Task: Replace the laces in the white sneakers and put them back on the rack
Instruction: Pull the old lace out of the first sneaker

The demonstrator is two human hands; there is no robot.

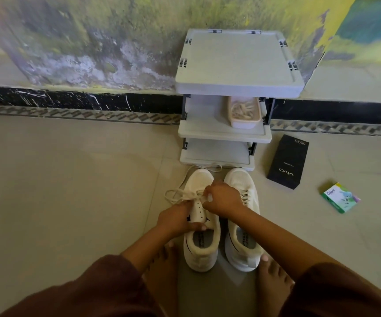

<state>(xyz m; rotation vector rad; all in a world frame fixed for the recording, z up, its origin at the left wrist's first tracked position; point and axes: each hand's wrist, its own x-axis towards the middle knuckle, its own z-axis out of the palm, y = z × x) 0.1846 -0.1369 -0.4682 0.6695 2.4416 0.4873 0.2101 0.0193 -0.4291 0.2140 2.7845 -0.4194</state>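
Observation:
Two white sneakers stand side by side on the floor between my bare feet, toes toward the rack. My left hand (177, 221) grips the left sneaker (202, 245) at its tongue and upper edge. My right hand (222, 200) is curled over the same shoe's eyelets and pinches the white lace (177, 194), whose loose loops trail to the left and past the toe. The right sneaker (242, 243) stands untouched with lace in its eyelets. The grey plastic rack (225, 133) stands against the wall just beyond the toes.
A pale tub (245, 121) with small white pieces in it sits on the rack's middle shelf. A black phone box (287, 162) and a small green box (340, 197) lie on the tiled floor to the right. Bare tiles stretch to the left.

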